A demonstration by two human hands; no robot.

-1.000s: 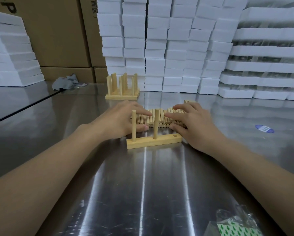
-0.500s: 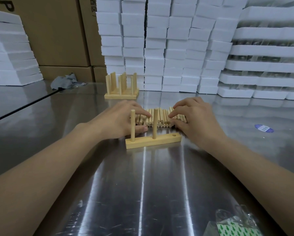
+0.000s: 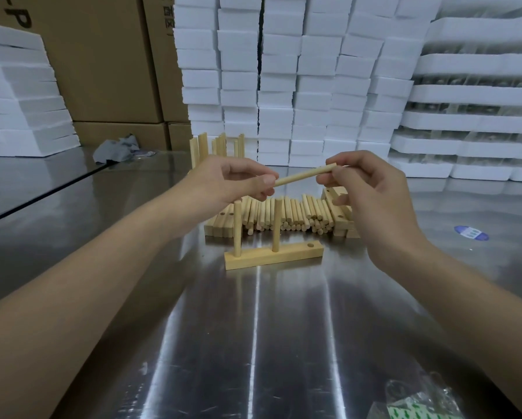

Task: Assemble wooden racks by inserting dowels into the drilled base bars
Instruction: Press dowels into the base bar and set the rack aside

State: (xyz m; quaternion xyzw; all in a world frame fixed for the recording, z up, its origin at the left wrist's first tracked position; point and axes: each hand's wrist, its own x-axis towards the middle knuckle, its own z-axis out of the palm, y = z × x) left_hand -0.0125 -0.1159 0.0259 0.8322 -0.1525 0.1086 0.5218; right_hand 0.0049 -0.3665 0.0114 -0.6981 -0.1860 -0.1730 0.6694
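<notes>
Steel table [image 3: 253,343]: left hand [image 3: 232,179], right hand [image 3: 371,189] risen off dowel pile [image 3: 296,214], now pinching one dowel [image 3: 302,175] above base bar [image 3: 283,257].

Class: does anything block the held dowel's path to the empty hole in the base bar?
Nothing visible does. Left hand and right hand pinch the dowel in the air; the empty hole at the right end of the base bar lies uncovered.

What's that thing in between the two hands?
A single wooden stick, seen in the head view. The left hand pinches one end and the right hand pinches the other.
</notes>
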